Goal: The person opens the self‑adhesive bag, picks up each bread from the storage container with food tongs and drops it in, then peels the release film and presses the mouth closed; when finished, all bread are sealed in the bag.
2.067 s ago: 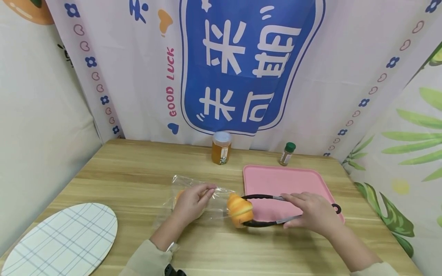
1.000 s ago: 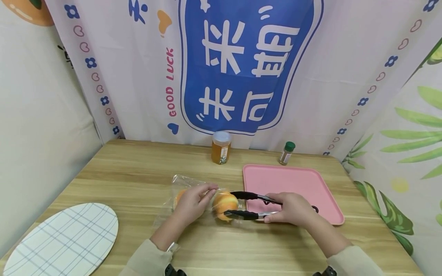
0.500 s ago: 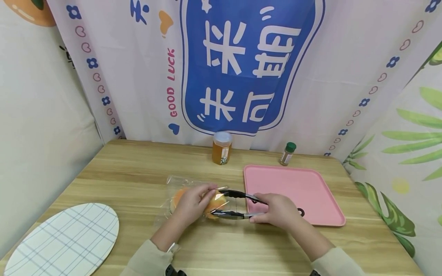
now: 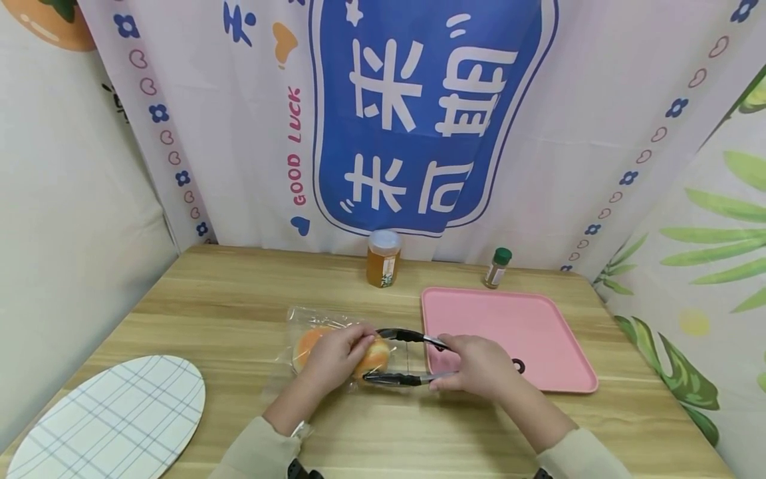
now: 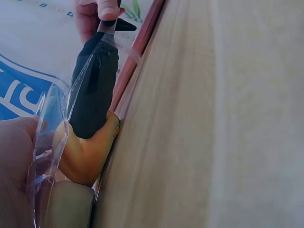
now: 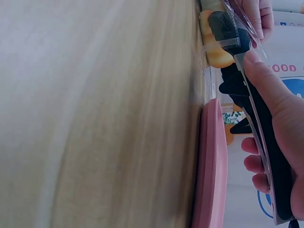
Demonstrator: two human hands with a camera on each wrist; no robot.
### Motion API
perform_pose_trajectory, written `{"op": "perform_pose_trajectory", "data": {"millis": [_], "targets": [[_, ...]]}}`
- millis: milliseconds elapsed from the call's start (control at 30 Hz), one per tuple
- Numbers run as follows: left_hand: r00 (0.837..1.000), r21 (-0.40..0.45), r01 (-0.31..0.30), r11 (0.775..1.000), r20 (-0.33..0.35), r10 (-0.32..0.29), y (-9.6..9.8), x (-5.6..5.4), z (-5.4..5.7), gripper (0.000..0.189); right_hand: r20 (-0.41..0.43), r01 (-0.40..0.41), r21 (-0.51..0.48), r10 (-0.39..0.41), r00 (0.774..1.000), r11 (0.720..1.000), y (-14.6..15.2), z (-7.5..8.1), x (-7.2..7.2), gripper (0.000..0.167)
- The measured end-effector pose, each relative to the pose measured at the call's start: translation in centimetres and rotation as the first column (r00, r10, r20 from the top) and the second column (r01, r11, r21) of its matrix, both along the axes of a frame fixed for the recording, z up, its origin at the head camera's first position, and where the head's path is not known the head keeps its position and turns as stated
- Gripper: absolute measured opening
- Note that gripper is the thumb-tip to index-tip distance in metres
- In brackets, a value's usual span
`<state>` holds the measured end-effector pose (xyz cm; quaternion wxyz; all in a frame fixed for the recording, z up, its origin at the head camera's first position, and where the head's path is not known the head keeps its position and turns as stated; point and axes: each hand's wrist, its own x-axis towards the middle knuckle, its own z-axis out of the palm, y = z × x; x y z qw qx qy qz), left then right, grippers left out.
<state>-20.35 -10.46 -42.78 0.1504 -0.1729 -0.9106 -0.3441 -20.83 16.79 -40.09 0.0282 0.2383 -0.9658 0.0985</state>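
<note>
My left hand (image 4: pixel 335 356) pinches the upper layer of a clear plastic bag (image 4: pixel 338 320) lying on the wooden table. A round orange-brown bun (image 4: pixel 308 344) is in the bag, partly hidden by that hand. At the bag's mouth, a croissant-like bread (image 4: pixel 377 356) lies between the black tips of the tongs (image 4: pixel 399 380). My right hand (image 4: pixel 479 366) grips the tongs by their metal arms, thumb on one side and fingers on the other. In the left wrist view, the croissant-like bread (image 5: pixel 85 154) is inside the film and touches a paler piece (image 5: pixel 71 206).
The pink tray (image 4: pixel 509 319) lies at the right, partly under the tongs and right hand. Behind stand a honey-coloured jar (image 4: pixel 382 266) and a small green-capped bottle (image 4: pixel 497 269). An oval checked board (image 4: pixel 114 416) is at the front left.
My right hand has moved left with the tongs, carrying the bread from the bag's mouth deeper into the bag. Over the last half second it has barely moved; my left hand stays on the bag.
</note>
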Motion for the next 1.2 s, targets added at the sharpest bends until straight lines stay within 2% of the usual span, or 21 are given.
{"op": "perform_pose_trajectory", "data": {"millis": [133,300,533,667,767,900,1067,1133,1200], "targets": [[1.0,-0.044,-0.004,0.999,-0.002,0.004,0.1,-0.1,-0.1,0.007,0.026,0.015,0.001,-0.015,1.0,1.0,0.7,0.2,-0.1,0.09],[1.0,-0.041,-0.014,0.999,-0.003,0.014,0.2,-0.2,-0.3,0.009,0.052,0.057,-0.017,-0.056,0.997,0.998,2.6,0.8,-0.1,0.096],[0.999,0.036,-0.035,0.999,0.012,0.034,0.1,-0.1,-0.4,0.011,0.042,0.129,-0.078,-0.126,0.991,0.989,7.4,2.0,0.6,0.097],[0.997,0.111,-0.03,0.993,0.068,0.023,-0.1,0.0,-0.1,0.013,0.085,0.238,-0.111,-0.23,0.97,0.965,10.8,2.3,1.0,0.101],[0.995,0.158,-0.024,0.987,0.1,0.008,-0.1,-0.1,0.0,0.013,0.154,0.358,-0.095,-0.341,0.927,0.929,13.5,2.2,1.0,0.11],[0.994,0.174,-0.022,0.984,0.111,0.003,-0.2,-0.2,0.1,0.013,0.236,0.519,-0.069,-0.491,0.838,0.852,17.1,1.7,0.6,0.12],[0.994,0.18,-0.018,0.983,0.109,-0.002,-0.2,-0.2,0.1,0.012,0.273,0.644,-0.076,-0.606,0.747,0.761,20.4,0.3,0.5,0.125],[0.994,0.184,-0.017,0.983,0.109,-0.003,-0.2,-0.1,0.1,0.012,0.297,0.699,-0.082,-0.652,0.698,0.711,21.3,-0.2,0.4,0.127],[0.994,0.185,-0.017,0.982,0.113,-0.004,-0.2,-0.1,0.1,0.012,0.334,0.762,-0.091,-0.701,0.63,0.641,21.9,-0.5,0.4,0.129]]}}
